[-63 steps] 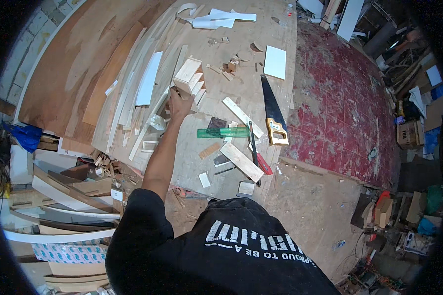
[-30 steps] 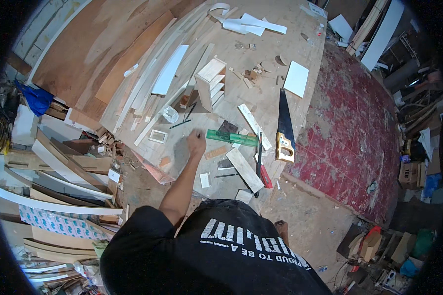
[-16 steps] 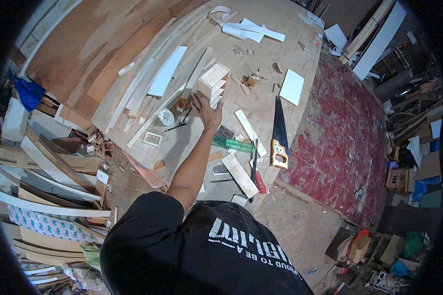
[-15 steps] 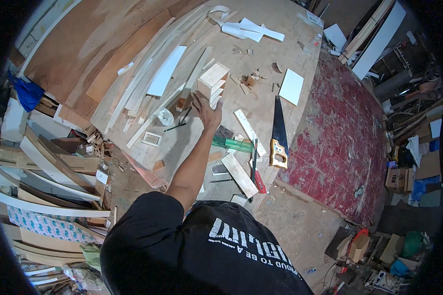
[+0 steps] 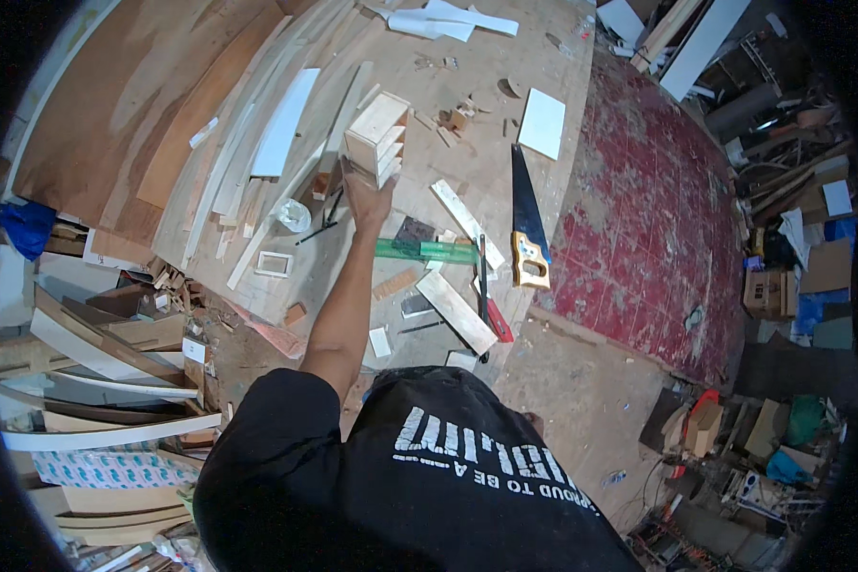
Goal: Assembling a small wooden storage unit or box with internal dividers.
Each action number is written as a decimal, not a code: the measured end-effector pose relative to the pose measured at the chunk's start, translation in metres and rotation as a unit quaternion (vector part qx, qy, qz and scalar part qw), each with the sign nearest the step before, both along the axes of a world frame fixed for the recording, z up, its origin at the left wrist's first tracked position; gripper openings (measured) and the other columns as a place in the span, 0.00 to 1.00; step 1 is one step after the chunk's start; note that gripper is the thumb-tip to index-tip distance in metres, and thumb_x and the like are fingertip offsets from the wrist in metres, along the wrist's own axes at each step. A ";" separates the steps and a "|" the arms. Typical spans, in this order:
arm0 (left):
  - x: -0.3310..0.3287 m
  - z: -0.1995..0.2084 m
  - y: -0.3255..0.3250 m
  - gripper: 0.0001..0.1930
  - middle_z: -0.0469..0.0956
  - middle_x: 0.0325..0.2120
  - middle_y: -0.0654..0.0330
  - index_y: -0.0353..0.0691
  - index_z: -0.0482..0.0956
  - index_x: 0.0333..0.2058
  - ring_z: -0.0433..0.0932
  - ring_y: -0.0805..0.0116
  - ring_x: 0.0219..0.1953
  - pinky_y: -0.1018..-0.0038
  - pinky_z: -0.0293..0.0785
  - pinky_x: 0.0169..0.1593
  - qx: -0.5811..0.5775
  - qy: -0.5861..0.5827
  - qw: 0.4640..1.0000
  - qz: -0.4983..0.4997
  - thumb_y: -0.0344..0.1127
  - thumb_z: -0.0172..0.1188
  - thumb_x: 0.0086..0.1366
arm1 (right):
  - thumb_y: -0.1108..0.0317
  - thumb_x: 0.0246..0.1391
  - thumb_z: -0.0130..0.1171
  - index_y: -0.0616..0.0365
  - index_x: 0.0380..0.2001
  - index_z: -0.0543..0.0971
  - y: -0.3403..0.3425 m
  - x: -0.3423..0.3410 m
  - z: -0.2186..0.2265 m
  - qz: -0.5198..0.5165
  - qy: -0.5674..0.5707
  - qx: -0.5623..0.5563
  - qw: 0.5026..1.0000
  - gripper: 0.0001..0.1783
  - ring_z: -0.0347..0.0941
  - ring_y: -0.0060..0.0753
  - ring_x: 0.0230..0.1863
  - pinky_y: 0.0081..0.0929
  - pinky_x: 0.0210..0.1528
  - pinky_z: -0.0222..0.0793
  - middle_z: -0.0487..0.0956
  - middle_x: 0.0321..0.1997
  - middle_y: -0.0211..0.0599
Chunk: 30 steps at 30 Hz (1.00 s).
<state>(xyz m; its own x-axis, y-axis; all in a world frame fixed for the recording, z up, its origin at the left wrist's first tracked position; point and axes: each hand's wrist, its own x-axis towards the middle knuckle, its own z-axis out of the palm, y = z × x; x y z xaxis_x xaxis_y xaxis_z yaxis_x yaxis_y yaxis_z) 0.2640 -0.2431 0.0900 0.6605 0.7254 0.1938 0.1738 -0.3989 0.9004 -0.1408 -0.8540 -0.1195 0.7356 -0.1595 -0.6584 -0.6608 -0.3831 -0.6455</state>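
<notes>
My left hand reaches over the worktable and grips the near end of a small wooden shelf unit. This little box has pale sides and several open compartments facing right. Its underside is hidden, so I cannot tell whether it rests on the table. Close to my left wrist are a clear plastic cup and a dark pen-like stick. A green transparent strip lies right of my forearm. At my shirt's right edge a small skin-coloured patch, perhaps my right hand, shows too little to read.
A handsaw with a wooden handle lies right, below a white panel. Nearer me are a pale board and a red-ended tool. Long wood strips cover the left side. Beyond the table's right edge lies a worn red surface.
The whole view has shifted, so the table's things appear farther up and left. My left hand's fingers have moved from spread against the shelf unit to wrapped round its near end.
</notes>
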 end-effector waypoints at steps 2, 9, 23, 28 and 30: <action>-0.001 0.008 0.016 0.51 0.60 0.64 0.34 0.23 0.54 0.65 0.59 0.44 0.68 0.62 0.53 0.71 0.038 -0.017 0.999 -0.022 0.38 0.76 0.49 | 0.67 0.48 0.61 0.64 0.33 0.83 0.016 0.010 0.003 0.067 -0.022 -0.132 0.989 0.12 0.80 0.37 0.29 0.33 0.33 0.75 0.84 0.28 0.45; -0.009 0.012 0.038 0.36 0.75 0.49 0.38 0.27 0.69 0.53 0.75 0.41 0.53 0.58 0.69 0.59 0.013 0.049 0.996 -0.068 0.35 0.75 0.48 | 0.62 0.49 0.62 0.64 0.32 0.83 0.031 -0.009 0.020 0.046 0.015 -0.145 0.988 0.14 0.80 0.37 0.30 0.31 0.35 0.75 0.83 0.28 0.44; -0.029 0.078 0.103 0.26 0.82 0.40 0.57 0.32 0.76 0.50 0.80 0.70 0.38 0.74 0.79 0.43 -0.253 0.043 0.943 -0.210 0.36 0.73 0.55 | 0.67 0.53 0.57 0.65 0.33 0.82 0.072 0.055 0.117 0.026 0.008 -0.060 0.998 0.11 0.81 0.38 0.29 0.31 0.31 0.78 0.83 0.28 0.45; -0.064 0.094 0.088 0.26 0.78 0.32 0.65 0.33 0.76 0.49 0.76 0.77 0.30 0.76 0.80 0.34 -0.341 0.048 0.900 -0.267 0.44 0.71 0.57 | 0.62 0.58 0.58 0.64 0.33 0.82 0.074 0.129 0.130 0.106 -0.090 -0.064 0.988 0.14 0.70 0.24 0.27 0.25 0.30 0.66 0.79 0.25 0.34; -0.078 0.103 0.071 0.26 0.75 0.31 0.68 0.34 0.76 0.47 0.75 0.78 0.30 0.76 0.80 0.32 -0.355 0.062 0.892 -0.273 0.47 0.71 0.57 | 0.61 0.59 0.58 0.63 0.35 0.81 0.104 0.171 0.175 0.067 -0.138 -0.004 0.988 0.14 0.70 0.23 0.30 0.24 0.34 0.65 0.76 0.26 0.29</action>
